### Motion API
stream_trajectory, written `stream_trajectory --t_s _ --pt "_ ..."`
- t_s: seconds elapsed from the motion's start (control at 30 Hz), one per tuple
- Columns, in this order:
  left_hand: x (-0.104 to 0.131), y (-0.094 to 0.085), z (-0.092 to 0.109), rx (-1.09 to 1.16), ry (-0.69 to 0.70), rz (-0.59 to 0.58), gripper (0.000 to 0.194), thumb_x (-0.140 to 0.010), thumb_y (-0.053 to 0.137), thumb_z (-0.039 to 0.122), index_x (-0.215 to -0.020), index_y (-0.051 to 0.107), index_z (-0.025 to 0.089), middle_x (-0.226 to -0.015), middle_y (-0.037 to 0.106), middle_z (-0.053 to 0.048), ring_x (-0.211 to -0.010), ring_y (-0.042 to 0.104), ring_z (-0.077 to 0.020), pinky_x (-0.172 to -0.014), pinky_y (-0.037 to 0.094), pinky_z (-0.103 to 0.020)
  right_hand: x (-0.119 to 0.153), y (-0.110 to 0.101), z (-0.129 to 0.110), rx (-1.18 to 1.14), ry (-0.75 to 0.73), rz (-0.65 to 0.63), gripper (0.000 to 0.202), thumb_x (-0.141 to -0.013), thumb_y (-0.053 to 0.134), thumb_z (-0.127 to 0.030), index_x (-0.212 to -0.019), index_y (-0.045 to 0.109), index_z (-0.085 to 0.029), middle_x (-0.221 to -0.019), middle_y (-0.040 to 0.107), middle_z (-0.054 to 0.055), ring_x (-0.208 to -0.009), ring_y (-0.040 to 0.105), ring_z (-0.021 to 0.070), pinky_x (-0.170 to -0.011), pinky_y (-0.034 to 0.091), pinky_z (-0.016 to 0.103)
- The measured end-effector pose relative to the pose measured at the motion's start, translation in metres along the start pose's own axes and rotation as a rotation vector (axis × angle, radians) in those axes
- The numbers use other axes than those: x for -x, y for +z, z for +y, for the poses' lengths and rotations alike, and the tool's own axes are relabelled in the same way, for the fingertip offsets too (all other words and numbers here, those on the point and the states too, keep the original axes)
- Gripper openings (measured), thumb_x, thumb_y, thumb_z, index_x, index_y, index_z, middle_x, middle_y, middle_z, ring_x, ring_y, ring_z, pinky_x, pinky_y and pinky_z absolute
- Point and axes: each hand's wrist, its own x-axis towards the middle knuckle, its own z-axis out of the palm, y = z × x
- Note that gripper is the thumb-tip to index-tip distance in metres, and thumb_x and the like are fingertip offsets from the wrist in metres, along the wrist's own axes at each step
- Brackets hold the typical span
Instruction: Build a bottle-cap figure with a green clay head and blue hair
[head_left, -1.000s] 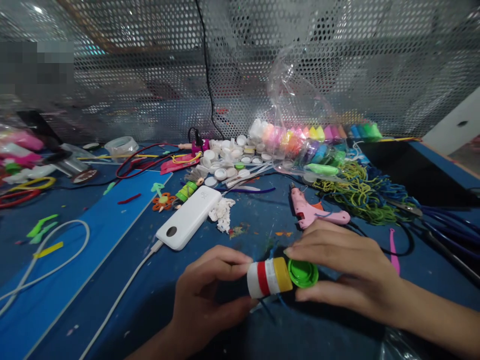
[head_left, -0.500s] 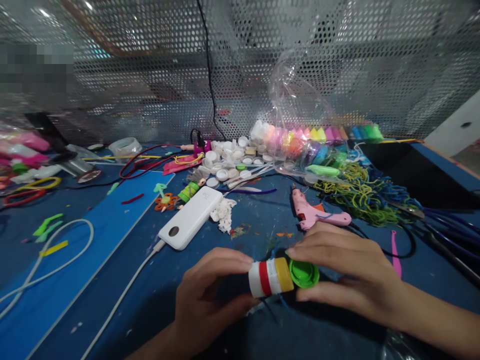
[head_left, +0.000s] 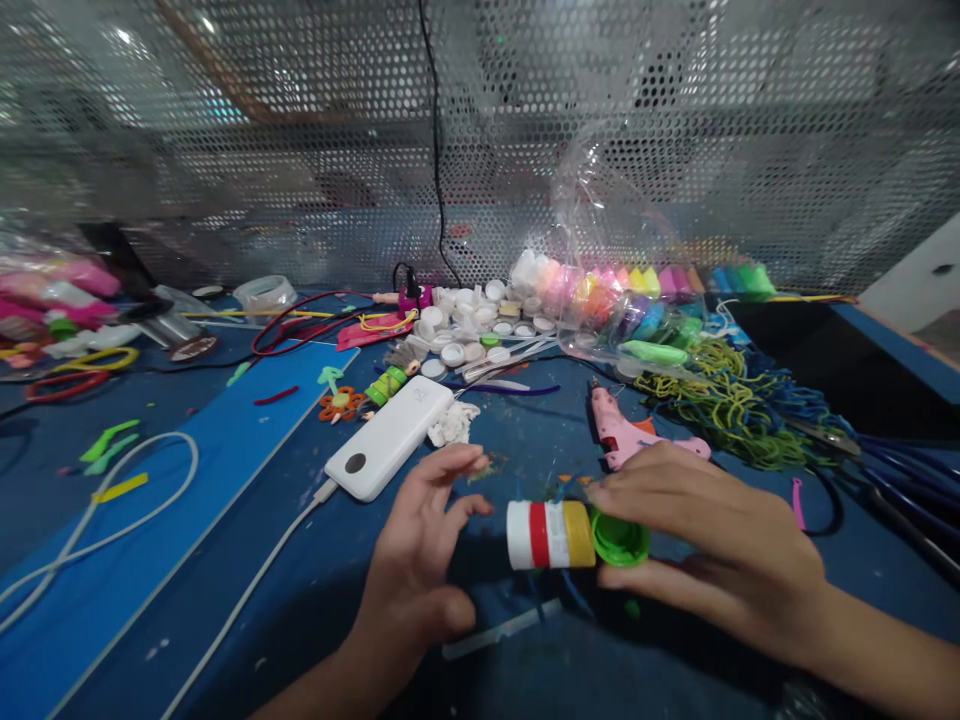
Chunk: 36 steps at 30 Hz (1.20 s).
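The round green cap [head_left: 624, 541] pinched by the right hand [head_left: 724, 520] should be steadied against the white-red-yellow cylinder [head_left: 551, 535], left hand [head_left: 414, 545] spread empty.

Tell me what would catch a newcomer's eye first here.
The striped white, red and yellow cylinder, up front between the open left hand and the right hand, which grips the green cap at its end. Behind, multicoloured packs lie by the perforated screen. The pink glue gun lies beyond the right hand.
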Motion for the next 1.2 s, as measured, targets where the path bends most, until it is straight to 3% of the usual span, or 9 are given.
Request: stream_trajectory --t_s 0.13,0.23,0.4,0.6,1.03,1.1,1.2 --pt "-0.003 -0.003 0.007 -0.089 -0.104 -0.039 0.027 -0.068 0.077 0.042 -0.088 0.069 0.025 -0.115 0.053 -0.006 -0.107 0.050 -0.0218 -0.085 0.043 -0.024 0.002 0.002 0.001 0.141 -0.098 0.000 0.022 -0.083 0.068 -0.018 -0.103 0.064 -0.010 -0.094 0.072 0.009 -0.093 0.064 0.0158 -0.086 0.053 0.030" --pt "-0.004 -0.001 0.014 -0.138 -0.129 -0.112 0.017 -0.069 0.078 0.035 -0.078 0.072 0.022 -0.097 0.060 -0.005 -0.093 0.056 -0.0186 -0.082 0.044 -0.025 0.003 0.004 0.001 0.185 -0.151 -0.024 0.018 -0.085 0.065 -0.016 -0.102 0.064 -0.011 -0.096 0.073 0.009 -0.095 0.065 0.0166 -0.086 0.053 0.033" --pt "-0.007 0.005 0.017 -0.132 -0.160 -0.099 0.006 -0.073 0.075 0.028 -0.076 0.075 0.024 -0.081 0.069 -0.003 -0.081 0.062 -0.0172 -0.075 0.048 -0.024 0.006 0.004 -0.001 0.228 -0.179 -0.057 0.019 -0.085 0.064 -0.014 -0.104 0.064 -0.010 -0.099 0.074 0.007 -0.099 0.065 0.0162 -0.095 0.050 0.034" --pt "-0.007 0.008 0.016 -0.157 -0.147 -0.138 0.007 -0.076 0.072 0.027 -0.076 0.077 0.023 -0.074 0.072 -0.002 -0.076 0.062 -0.0160 -0.075 0.048 -0.025 0.009 0.004 -0.002 0.279 -0.211 -0.060 0.021 -0.085 0.065 -0.013 -0.105 0.065 -0.012 -0.102 0.073 0.005 -0.102 0.064 0.0148 -0.103 0.045 0.032" --pt "-0.010 0.009 0.017 -0.171 -0.183 -0.146 0.018 -0.072 0.075 0.037 -0.064 0.076 0.020 -0.060 0.068 -0.006 -0.072 0.058 -0.0210 -0.072 0.046 -0.034 0.009 0.004 0.001 0.221 -0.200 -0.062 0.021 -0.084 0.064 -0.012 -0.105 0.064 -0.010 -0.097 0.074 0.007 -0.099 0.066 0.0164 -0.099 0.051 0.032" --pt "-0.011 0.008 0.016 -0.174 -0.216 -0.136 0.020 -0.070 0.076 0.038 -0.063 0.076 0.019 -0.064 0.069 -0.006 -0.072 0.059 -0.0215 -0.072 0.047 -0.033 0.008 0.005 0.003 0.210 -0.172 -0.055 0.020 -0.085 0.064 -0.015 -0.105 0.064 -0.011 -0.097 0.074 0.008 -0.097 0.067 0.0172 -0.095 0.053 0.034" --pt "-0.011 0.007 0.013 -0.094 -0.377 -0.060 0.022 -0.069 0.075 0.040 -0.071 0.076 0.018 -0.072 0.071 -0.006 -0.072 0.061 -0.0201 -0.069 0.048 -0.030 0.006 0.008 0.006 0.192 -0.135 -0.029 0.020 -0.086 0.064 -0.021 -0.103 0.064 -0.011 -0.094 0.074 0.009 -0.092 0.068 0.0170 -0.089 0.055 0.032"
